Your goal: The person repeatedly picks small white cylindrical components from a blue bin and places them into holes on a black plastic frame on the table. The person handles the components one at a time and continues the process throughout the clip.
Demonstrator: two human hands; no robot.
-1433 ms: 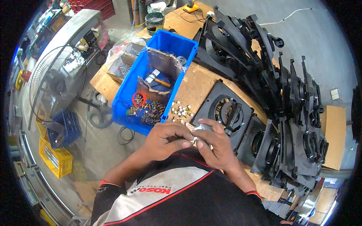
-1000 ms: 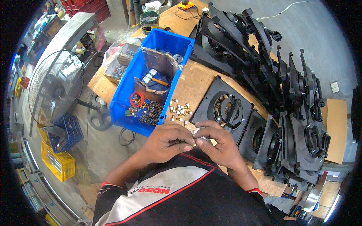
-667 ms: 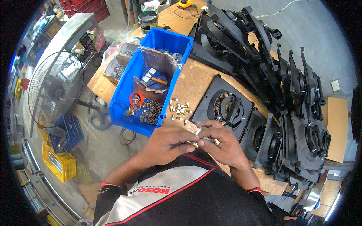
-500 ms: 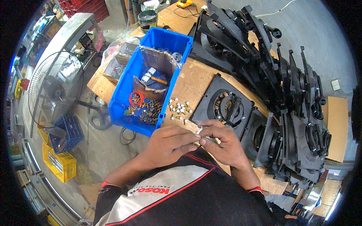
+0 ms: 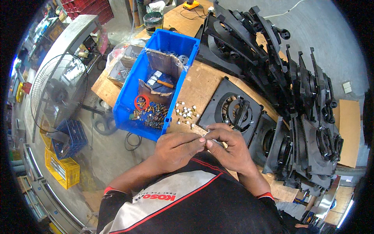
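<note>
Left hand (image 5: 177, 146) and right hand (image 5: 228, 146) pinched together on a small silvery metal part (image 5: 205, 135). Black square plastic fan frame (image 5: 233, 111) at one o'clock; blue plastic bin (image 5: 132, 105) at eleven.

Head camera looks down (fisheye) at workbench (image 5: 202, 84).

A workshop, plainly an assembly floor. Rough plywood desk (image 5: 202, 84) at centre, with a blue parts bin (image 5: 136, 111) full of screws and fittings, and loose small fasteners (image 5: 186, 113) scattered just beside it. Stacks of black plastic fan housings (image 5: 296, 97) piled along the right. Bare concrete floor (image 5: 97, 156) to the left, with a pedestal fan (image 5: 56, 91), blue and yellow crates (image 5: 64, 160), and red crates (image 5: 83, 6) at the far end.
</note>
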